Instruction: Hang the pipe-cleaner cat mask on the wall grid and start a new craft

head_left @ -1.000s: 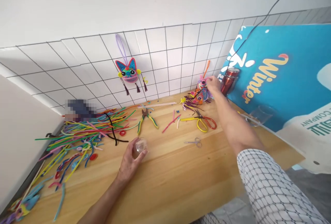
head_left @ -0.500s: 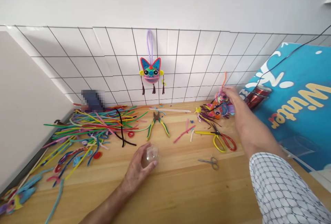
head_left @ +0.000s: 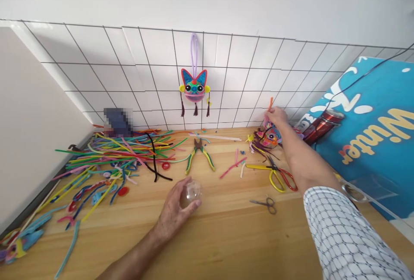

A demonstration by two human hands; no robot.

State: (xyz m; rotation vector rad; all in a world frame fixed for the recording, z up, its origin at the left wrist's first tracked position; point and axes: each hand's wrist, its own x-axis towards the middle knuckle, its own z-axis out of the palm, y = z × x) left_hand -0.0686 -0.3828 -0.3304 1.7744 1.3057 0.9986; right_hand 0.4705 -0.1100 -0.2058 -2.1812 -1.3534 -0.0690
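Observation:
My left hand (head_left: pixel 176 209) is curled around a clear plastic ball (head_left: pixel 193 190) resting low over the wooden tabletop. At the back right, my right hand (head_left: pixel 276 117) has its fingers closed on a pink pipe-cleaner ornament (head_left: pixel 266 120), mostly hidden by the hand; an orange pipe-cleaner end (head_left: pixel 271 102) sticks up above the fingers. Just below lies a pile of colourful ornaments (head_left: pixel 270 138) with dark tassels. A finished animal-face ornament (head_left: pixel 194 88) with blue ears and tassels hangs by a purple loop on the tiled wall.
Loose pipe cleaners (head_left: pixel 129 155) cover the table's left side. Pliers (head_left: pixel 199 155) lie at the centre back. Red-and-yellow scissors (head_left: pixel 276 174) and small scissors (head_left: pixel 267 204) lie right of centre. A dark red can (head_left: pixel 325 126) stands near a blue printed board (head_left: pixel 371 129).
My right hand has shifted left with the pink ornament and orange end, over the pile. The left hand still holds the ball. The view has turned slightly.

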